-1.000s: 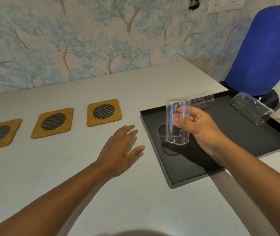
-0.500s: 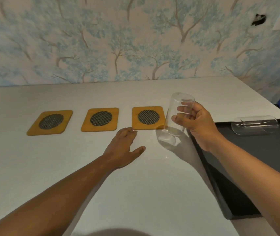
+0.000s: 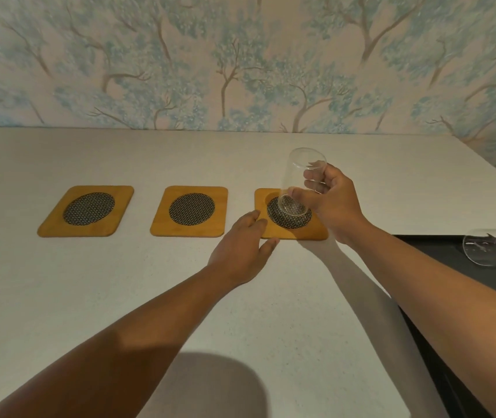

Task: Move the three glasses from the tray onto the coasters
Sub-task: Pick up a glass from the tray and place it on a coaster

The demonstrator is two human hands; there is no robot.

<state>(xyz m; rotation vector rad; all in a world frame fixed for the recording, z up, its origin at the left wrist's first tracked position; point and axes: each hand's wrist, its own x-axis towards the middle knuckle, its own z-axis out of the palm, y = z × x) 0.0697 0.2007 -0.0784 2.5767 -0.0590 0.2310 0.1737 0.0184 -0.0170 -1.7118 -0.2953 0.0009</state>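
Note:
Three wooden coasters with dark mesh centres lie in a row: left coaster (image 3: 86, 210), middle coaster (image 3: 190, 210), right coaster (image 3: 319, 232). My right hand (image 3: 332, 203) grips a clear glass (image 3: 296, 179), slightly tilted, its lower end over the right coaster's mesh centre; whether it touches the coaster I cannot tell. My left hand (image 3: 242, 250) rests flat and open on the counter, its fingertips at the right coaster's front-left corner. A second glass (image 3: 495, 248) lies on its side on the black tray (image 3: 430, 245) at the right edge.
The white counter (image 3: 59, 297) runs back to a wall (image 3: 240, 61) papered with blue trees. The tray runs along the counter's right side, partly behind my right forearm.
My right hand has carried the glass leftward from the counter beside the tray to above the right coaster. My left hand has slid forward to the coaster's corner. The view has shifted left.

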